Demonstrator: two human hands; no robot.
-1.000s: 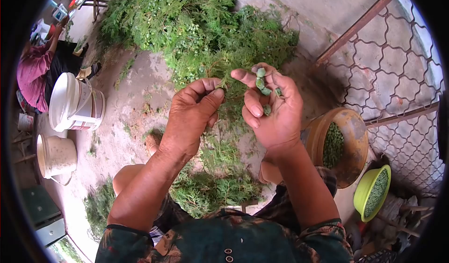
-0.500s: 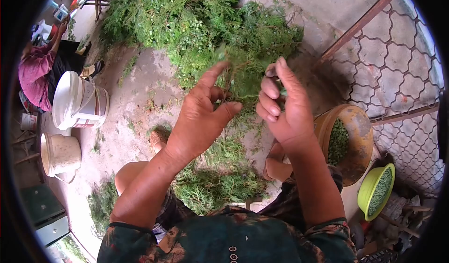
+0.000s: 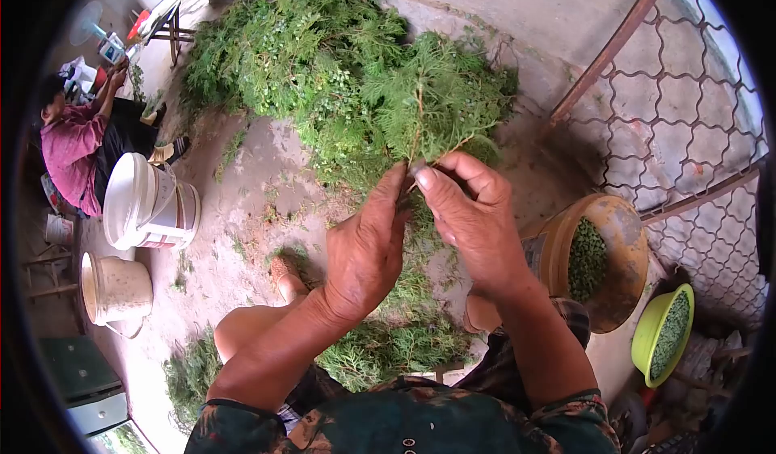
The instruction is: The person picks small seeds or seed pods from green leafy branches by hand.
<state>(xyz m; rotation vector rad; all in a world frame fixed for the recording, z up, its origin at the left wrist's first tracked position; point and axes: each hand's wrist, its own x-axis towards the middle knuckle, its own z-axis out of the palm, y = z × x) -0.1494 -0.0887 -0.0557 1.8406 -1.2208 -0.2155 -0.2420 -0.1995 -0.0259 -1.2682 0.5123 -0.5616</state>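
In the middle of the head view, my left hand (image 3: 364, 252) is closed, thumb and fingers pinching the bare stem of a feathery evergreen branch (image 3: 419, 107). The branch points away from me, over a big heap of similar cut greenery (image 3: 299, 58). My right hand (image 3: 477, 220) meets the left at the stem's lower end, its thumb and curled fingers pinched there on a side twig. Both fingertips nearly touch. Whether a small berry sits between the right fingertips is hidden.
At right, a yellowish bucket (image 3: 630, 264) holds green berries, as does a lime-green basin (image 3: 647, 333). Wire mesh (image 3: 671, 98) stands behind them. White buckets (image 3: 121, 203) and a seated person (image 3: 73, 155) are at left. More sprigs (image 3: 388, 353) lie between my feet.
My hands, apart before, have come together at the branch stem. My right hand has closed on it. The branch, blurred earlier, now shows sharply, and the whole view has shifted slightly.
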